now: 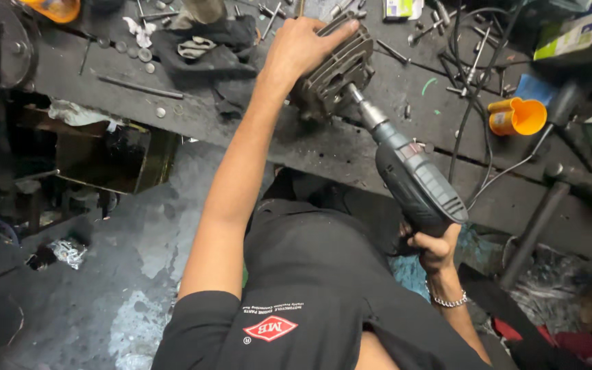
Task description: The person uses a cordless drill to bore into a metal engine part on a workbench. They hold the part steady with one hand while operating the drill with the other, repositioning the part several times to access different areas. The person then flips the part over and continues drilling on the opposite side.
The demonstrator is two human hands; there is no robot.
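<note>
My left hand [301, 46] grips the top of a finned metal engine cylinder [335, 74] that rests on the dark, greasy workbench [255, 127]. In my right hand [433, 245] is the handle of a grey power drill [416, 179]. The drill points up and to the left, and its chuck and bit reach into the open end of the cylinder. A metal chain bracelet [449, 300] sits on my right wrist.
Loose bolts, rods and washers [142, 51] lie over the bench, with a dark rag [203, 48] at the back. An orange plastic cup [517, 116] and black cables [471, 82] are at the right. Cardboard boxes [577, 31] stand far right.
</note>
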